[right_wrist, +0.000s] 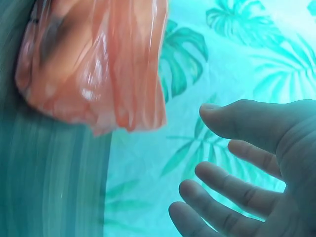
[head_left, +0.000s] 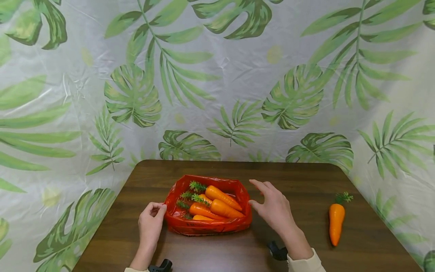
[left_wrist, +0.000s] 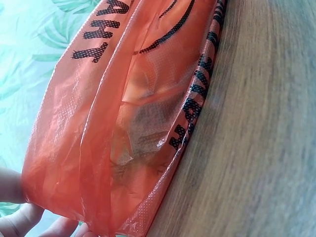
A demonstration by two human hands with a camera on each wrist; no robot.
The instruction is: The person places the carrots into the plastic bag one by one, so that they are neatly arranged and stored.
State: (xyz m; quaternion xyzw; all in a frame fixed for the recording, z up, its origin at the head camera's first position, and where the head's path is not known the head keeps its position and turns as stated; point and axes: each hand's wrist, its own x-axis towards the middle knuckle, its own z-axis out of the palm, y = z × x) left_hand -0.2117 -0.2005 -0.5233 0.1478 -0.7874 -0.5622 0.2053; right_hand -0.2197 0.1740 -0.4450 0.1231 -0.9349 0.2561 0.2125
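Note:
A red plastic bag (head_left: 210, 227) with its rim spread wide sits on the table, and several orange carrots (head_left: 222, 196) with green leafy tops lie in it. At the bag's left end my left hand (head_left: 151, 223) pinches the rim between thumb and fingers. The left wrist view shows those fingers (left_wrist: 22, 219) at the rim, and black print on the bag wall (left_wrist: 64, 148). My right hand (head_left: 273, 207) hovers beside the bag's right end, fingers spread and holding nothing. In the right wrist view a gap shows between this hand (right_wrist: 256, 173) and the bag (right_wrist: 98, 69).
One more carrot (head_left: 336, 223) with a green top lies by itself on the right side of the dark wooden table (head_left: 289, 181). A leaf-patterned curtain (head_left: 238, 83) hangs behind the table. Dark bands (head_left: 276, 251) are on both wrists.

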